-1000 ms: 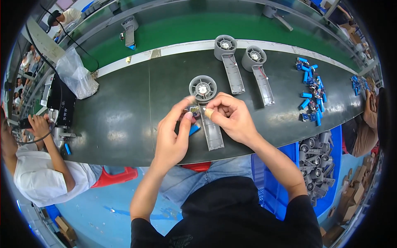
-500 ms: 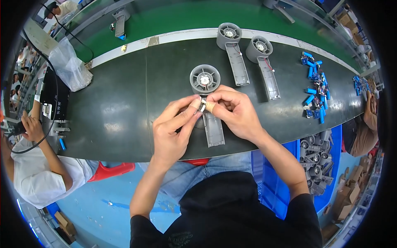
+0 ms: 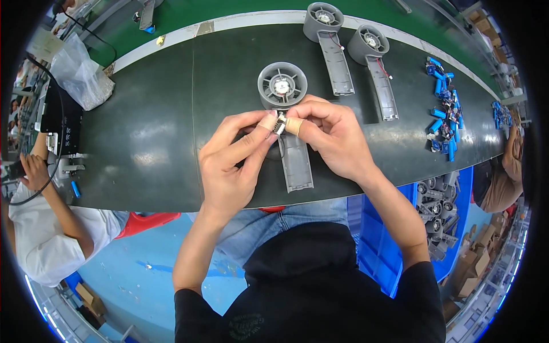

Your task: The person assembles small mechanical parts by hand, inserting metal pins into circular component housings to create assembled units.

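In front of me on the dark table lies a grey handheld fan housing, its round fan head (image 3: pixel 281 86) at the far end and its open, trough-like handle (image 3: pixel 297 167) pointing toward me. Over the joint between them, a small circuit board (image 3: pixel 279 124) with light-coloured parts is pinched between my fingertips. My left hand (image 3: pixel 233 157) grips its left side with thumb and fingers. My right hand (image 3: pixel 337 140) closes on the other side, its thumb against the board. Tan tape wraps a left fingertip and the right thumb. A thin dark wire loops beside the handle.
Two more fan housings (image 3: pixel 336 63) (image 3: pixel 381 86) lie farther back. Blue battery cells with boards (image 3: pixel 443 108) are heaped at the right. A blue crate (image 3: pixel 382 251) by my right side holds several grey housings. A plastic bag (image 3: pixel 83 74) stands far left; co-workers sit at both sides.
The whole view has shifted, so the table and housings appear higher. Both hands still pinch the circuit board over the same housing, and the board looks slightly turned.
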A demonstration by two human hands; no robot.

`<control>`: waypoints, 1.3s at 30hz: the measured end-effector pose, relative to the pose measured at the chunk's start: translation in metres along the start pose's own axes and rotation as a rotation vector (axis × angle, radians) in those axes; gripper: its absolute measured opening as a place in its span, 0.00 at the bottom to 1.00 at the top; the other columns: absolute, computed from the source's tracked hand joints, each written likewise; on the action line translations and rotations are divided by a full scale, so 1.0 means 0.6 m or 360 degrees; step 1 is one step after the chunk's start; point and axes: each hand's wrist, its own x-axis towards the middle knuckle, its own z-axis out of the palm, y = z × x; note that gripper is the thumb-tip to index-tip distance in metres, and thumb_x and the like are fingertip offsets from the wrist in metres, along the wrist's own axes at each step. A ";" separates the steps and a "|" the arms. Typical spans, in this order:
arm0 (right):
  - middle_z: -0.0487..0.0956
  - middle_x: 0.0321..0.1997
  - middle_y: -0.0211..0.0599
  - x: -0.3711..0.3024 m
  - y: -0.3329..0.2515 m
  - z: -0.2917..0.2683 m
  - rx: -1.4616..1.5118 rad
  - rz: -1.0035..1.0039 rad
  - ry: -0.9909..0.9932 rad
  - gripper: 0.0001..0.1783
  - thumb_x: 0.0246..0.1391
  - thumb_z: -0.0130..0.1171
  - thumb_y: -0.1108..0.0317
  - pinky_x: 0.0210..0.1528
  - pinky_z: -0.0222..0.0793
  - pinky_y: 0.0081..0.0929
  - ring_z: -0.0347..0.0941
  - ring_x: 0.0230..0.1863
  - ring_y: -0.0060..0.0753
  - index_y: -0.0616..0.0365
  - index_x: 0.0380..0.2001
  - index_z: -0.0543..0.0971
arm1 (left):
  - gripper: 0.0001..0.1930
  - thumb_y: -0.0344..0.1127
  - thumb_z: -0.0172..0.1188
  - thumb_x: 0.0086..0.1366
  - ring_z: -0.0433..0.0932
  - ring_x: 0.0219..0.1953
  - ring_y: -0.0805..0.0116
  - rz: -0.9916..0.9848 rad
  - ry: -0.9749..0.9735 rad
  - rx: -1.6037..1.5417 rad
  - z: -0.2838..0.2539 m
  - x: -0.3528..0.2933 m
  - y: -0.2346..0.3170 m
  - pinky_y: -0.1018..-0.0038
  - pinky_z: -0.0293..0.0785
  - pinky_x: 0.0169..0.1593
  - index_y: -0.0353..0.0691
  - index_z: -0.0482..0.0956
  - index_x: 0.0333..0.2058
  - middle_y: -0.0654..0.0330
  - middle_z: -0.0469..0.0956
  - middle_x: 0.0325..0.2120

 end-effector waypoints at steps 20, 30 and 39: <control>0.75 0.32 0.29 -0.003 0.014 0.011 -0.0832 -0.0836 0.0335 0.07 0.46 0.66 0.81 0.21 0.57 0.14 0.62 0.20 0.09 0.63 0.31 0.81 | 0.18 0.20 0.68 0.56 0.80 0.33 0.70 -0.0026 -0.0058 -0.0048 -0.001 -0.006 -0.002 0.77 0.76 0.35 0.35 0.84 0.47 0.57 0.82 0.35; 0.74 0.32 0.31 -0.004 0.023 0.013 -0.1086 -0.1038 0.0345 0.09 0.44 0.65 0.84 0.21 0.59 0.16 0.64 0.21 0.13 0.64 0.30 0.79 | 0.16 0.19 0.64 0.59 0.79 0.31 0.70 -0.0089 -0.0164 -0.0119 -0.007 -0.006 -0.001 0.77 0.74 0.34 0.34 0.83 0.48 0.57 0.81 0.35; 0.75 0.31 0.33 -0.002 0.024 0.014 -0.1165 -0.1202 0.0358 0.10 0.42 0.66 0.85 0.23 0.65 0.18 0.68 0.23 0.19 0.65 0.30 0.78 | 0.16 0.17 0.60 0.62 0.75 0.33 0.74 -0.0100 -0.0216 -0.0145 -0.011 -0.008 0.002 0.81 0.70 0.35 0.31 0.82 0.49 0.57 0.78 0.36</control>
